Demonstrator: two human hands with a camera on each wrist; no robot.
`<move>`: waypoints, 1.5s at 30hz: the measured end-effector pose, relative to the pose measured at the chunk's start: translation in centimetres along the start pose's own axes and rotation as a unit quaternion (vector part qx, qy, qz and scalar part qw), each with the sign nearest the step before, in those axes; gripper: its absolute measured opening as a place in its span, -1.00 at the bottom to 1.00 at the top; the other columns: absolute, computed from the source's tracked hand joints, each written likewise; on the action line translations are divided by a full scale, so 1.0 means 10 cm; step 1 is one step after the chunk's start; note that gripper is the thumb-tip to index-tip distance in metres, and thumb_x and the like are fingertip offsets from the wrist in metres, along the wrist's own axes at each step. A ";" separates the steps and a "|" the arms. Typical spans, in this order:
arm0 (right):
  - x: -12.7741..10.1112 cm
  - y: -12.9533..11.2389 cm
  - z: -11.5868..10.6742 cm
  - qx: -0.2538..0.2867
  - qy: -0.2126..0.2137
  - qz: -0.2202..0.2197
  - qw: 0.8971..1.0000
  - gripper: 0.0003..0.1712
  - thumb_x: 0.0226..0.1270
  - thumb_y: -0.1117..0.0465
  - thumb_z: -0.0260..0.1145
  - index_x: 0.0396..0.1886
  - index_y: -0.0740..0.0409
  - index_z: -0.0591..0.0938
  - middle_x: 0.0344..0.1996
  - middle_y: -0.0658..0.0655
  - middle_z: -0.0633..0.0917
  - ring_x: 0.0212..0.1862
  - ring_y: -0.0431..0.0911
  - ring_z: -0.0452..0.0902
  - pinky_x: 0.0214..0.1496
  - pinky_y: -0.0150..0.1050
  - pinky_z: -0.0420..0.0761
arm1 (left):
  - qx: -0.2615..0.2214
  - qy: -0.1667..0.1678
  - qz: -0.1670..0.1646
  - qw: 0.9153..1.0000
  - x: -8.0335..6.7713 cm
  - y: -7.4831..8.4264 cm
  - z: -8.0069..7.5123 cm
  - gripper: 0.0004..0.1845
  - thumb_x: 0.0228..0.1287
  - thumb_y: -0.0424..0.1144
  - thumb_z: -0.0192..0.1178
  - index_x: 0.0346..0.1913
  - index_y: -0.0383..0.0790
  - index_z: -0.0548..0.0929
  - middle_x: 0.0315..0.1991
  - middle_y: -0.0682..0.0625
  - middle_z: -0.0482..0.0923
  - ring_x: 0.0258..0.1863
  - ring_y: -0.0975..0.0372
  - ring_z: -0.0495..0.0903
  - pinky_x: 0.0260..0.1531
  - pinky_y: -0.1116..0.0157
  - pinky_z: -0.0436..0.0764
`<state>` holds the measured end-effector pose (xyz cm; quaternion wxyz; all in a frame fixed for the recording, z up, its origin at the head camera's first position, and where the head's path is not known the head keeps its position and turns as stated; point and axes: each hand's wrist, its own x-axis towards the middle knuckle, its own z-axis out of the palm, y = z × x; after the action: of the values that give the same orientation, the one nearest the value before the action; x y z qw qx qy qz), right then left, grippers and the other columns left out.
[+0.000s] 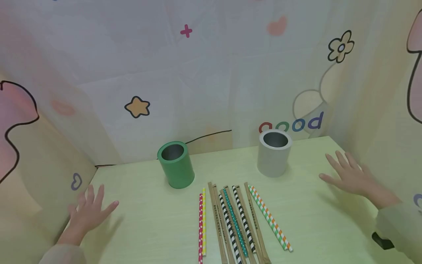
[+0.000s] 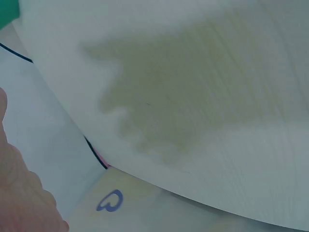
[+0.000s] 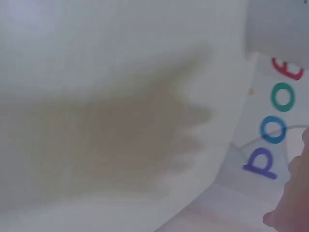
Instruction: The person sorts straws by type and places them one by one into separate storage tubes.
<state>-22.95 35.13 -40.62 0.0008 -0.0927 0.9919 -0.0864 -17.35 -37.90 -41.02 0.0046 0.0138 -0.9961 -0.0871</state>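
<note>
My left hand (image 1: 87, 212) hovers at the table's left side with its fingers spread, holding nothing; in the left wrist view its shadow falls on the tabletop. On the far right my right hand (image 1: 352, 176) is likewise spread and holds nothing. Paper straws lie side by side at the front middle: a red dotted straw (image 1: 200, 227), a yellow straw (image 1: 204, 227), several brown paper-wrapped straws (image 1: 215, 220), black-striped straws (image 1: 230, 229), a teal straw (image 1: 235, 222) and orange- and green-striped straws (image 1: 270, 218). Behind them stand a green cup (image 1: 179, 170) and a white cup (image 1: 273, 159), both upright.
The pale table (image 1: 148, 220) carries the cups near its back edge. A printed cloth (image 1: 211, 73) hangs behind and along both sides, close beside each hand. A small black object (image 1: 382, 241) shows by the right sleeve (image 1: 395, 227).
</note>
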 end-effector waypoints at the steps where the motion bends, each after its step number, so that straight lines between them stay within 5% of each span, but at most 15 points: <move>1: 0.01 -0.05 -0.04 -0.001 0.010 -0.009 1.000 0.01 0.15 -0.33 -0.02 0.39 0.09 -0.19 0.32 0.45 -0.13 0.31 0.35 -0.45 0.01 0.49 -0.14 | -0.001 0.008 0.006 1.000 0.02 0.04 -0.02 -0.05 0.17 0.32 -0.22 0.36 -0.32 -0.24 0.29 -0.49 -0.41 0.21 -0.39 -0.34 -0.08 -0.44 -0.25; 8: 0.09 -0.36 -0.25 0.088 0.110 -0.094 0.986 -0.01 0.06 -0.03 0.28 0.30 0.39 0.03 0.24 0.54 0.08 0.27 0.39 -0.10 0.18 0.32 0.00 | -0.054 0.090 0.064 0.992 0.20 0.35 -0.11 -0.10 0.21 0.17 -0.07 0.34 -0.40 -0.14 0.30 -0.48 -0.23 0.22 -0.33 -0.08 -0.03 -0.35 -0.06; 13: 0.08 -0.61 -0.30 0.140 0.119 -0.077 0.980 -0.12 0.09 0.06 0.29 0.27 0.40 0.10 0.16 0.48 0.27 0.08 0.34 0.28 -0.02 0.21 0.36 | -0.118 0.115 0.084 0.983 0.34 0.61 -0.15 -0.13 0.18 0.10 0.03 0.35 -0.37 -0.10 0.33 -0.40 -0.16 0.26 -0.27 -0.03 0.01 -0.32 0.01; 18: 0.06 -0.81 -0.27 0.203 0.079 -0.067 0.974 -0.25 0.12 0.11 0.27 0.22 0.35 0.18 0.00 0.45 0.44 -0.13 0.23 0.50 -0.31 -0.05 0.58 | -0.199 0.111 0.070 0.971 0.46 0.87 -0.14 -0.12 0.13 0.10 0.09 0.37 -0.25 -0.08 0.37 -0.27 -0.14 0.31 -0.18 -0.06 0.12 -0.26 0.02; 22: 0.09 -0.92 -0.17 0.276 0.003 -0.055 0.960 -0.29 0.13 0.11 0.26 0.21 0.31 0.22 -0.06 0.41 0.49 -0.21 0.07 0.55 -0.36 -0.23 0.59 | -0.263 0.090 0.045 0.960 0.55 1.07 -0.10 -0.08 0.09 0.15 0.10 0.38 -0.15 -0.10 0.38 -0.18 -0.09 0.32 -0.11 0.00 0.16 -0.19 0.10; 30: 0.16 -1.05 0.10 0.389 -0.095 -0.032 0.916 -0.20 0.12 0.07 0.26 0.26 0.31 0.15 -0.05 0.43 0.45 -0.22 -0.02 0.53 -0.34 -0.22 0.59 | -0.367 0.076 0.010 0.927 0.73 1.32 0.03 -0.05 0.02 0.16 0.17 0.38 0.07 -0.15 0.39 -0.02 -0.06 0.35 0.06 0.00 0.19 -0.16 0.10; 37: 0.17 -1.20 0.36 0.431 -0.141 -0.026 0.891 -0.30 0.15 0.24 0.22 0.24 0.34 0.16 -0.17 0.33 0.49 -0.31 -0.03 0.52 -0.43 -0.19 0.56 | -0.387 0.086 0.006 0.918 0.83 1.46 0.09 -0.04 -0.04 0.20 0.19 0.38 0.08 -0.09 0.37 -0.06 0.00 0.35 0.07 -0.01 0.20 -0.14 0.11; 45: 0.12 -1.38 0.55 0.421 -0.169 -0.015 0.891 -0.32 0.07 0.29 0.26 0.19 0.34 0.23 -0.31 0.19 0.49 -0.48 -0.11 0.44 -0.54 -0.24 0.52 | -0.397 0.104 0.019 0.912 0.91 1.58 0.15 -0.05 0.00 0.15 0.19 0.37 -0.11 -0.04 0.36 -0.06 0.03 0.34 0.08 0.02 0.25 -0.07 0.07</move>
<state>-21.50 20.60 -43.69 0.2065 -0.1116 0.8458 -0.4791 -26.87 -22.33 -39.73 0.1146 0.0005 -0.8732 -0.4737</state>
